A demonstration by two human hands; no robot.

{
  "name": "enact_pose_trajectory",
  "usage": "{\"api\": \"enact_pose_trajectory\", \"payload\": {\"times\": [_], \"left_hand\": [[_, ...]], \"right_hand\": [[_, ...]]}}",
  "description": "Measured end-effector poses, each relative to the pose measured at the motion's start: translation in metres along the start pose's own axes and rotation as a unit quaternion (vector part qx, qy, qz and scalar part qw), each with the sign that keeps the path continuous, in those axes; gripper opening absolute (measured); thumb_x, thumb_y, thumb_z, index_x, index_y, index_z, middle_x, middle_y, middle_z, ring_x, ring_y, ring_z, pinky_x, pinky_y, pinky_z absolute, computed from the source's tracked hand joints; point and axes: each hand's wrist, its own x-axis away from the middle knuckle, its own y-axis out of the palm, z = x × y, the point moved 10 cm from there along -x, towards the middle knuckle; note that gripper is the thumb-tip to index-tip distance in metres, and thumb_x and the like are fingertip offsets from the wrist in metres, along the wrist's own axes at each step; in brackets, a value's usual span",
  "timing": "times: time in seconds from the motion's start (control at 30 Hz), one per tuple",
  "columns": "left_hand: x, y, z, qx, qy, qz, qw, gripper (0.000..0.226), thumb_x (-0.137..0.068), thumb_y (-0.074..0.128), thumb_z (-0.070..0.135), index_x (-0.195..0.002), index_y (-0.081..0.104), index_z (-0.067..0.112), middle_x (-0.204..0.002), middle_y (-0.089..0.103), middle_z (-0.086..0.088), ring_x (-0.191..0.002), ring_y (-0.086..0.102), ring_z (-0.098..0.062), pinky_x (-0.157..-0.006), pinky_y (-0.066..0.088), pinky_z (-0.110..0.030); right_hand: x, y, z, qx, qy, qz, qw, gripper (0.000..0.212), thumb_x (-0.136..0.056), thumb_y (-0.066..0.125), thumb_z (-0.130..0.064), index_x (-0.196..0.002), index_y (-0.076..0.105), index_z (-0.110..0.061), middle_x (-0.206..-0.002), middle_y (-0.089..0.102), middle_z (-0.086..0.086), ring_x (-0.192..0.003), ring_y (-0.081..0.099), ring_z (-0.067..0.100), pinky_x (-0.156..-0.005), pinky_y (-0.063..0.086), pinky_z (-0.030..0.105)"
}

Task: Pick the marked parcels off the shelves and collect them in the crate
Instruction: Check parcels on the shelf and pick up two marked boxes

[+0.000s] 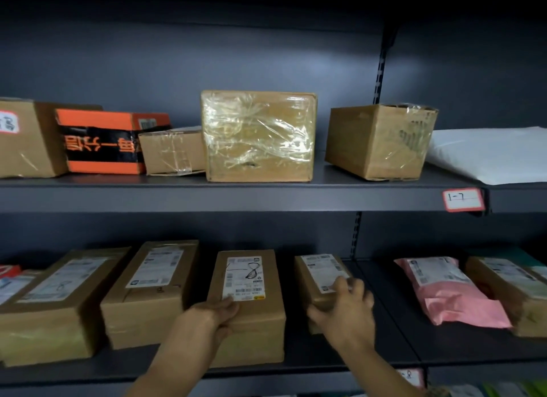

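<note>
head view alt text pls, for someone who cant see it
A person's left hand grips the front corner of a brown parcel whose label bears a pen scrawl, while the right hand grips the smaller parcel beside it on the lower shelf. A pink mailer and more boxes lie alongside, and other boxes stand on the upper shelf.

The marked box (257,322) lies flat on the lower shelf (88,373), its long side running back, brown, its white label scrawled with a black pen mark like an 8. The left hand (219,313) grips its near left corner. Just right, apart, the small box (310,293) sits skewed, white-labelled, the right hand (343,311) gripping its near end
</note>
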Motion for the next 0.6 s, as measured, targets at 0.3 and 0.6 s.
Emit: {"api": "enact_pose_trajectory", "payload": {"times": [0.3,0.6], "left_hand": [[-0.015,0.018,0.026,0.042,0.005,0.032,0.999,0.047,-0.098,0.047,0.024,-0.143,0.036,0.029,-0.152,0.026,0.012,-0.139,0.023,-0.002,-0.094,-0.001,0.005],[0.003,0.000,0.032,0.060,-0.009,0.034,0.998,0.078,-0.091,0.058,0.020,-0.150,0.009,0.024,-0.156,0.012,0.011,-0.141,0.012,-0.005,-0.104,-0.001,-0.006]], "right_hand": [[-0.004,-0.024,0.026,0.084,-0.009,0.001,0.996,0.067,-0.084,0.052,-0.062,-0.138,0.038,-0.026,-0.152,0.025,0.005,-0.144,0.008,0.034,-0.112,0.016,0.059],[0.069,-0.001,-0.098,0.105,-0.352,-0.035,0.929,0.085,-0.049,0.086,-0.053,-0.126,0.059,-0.027,-0.132,0.055,-0.009,-0.125,0.053,0.017,-0.099,0.041,0.045]]}}
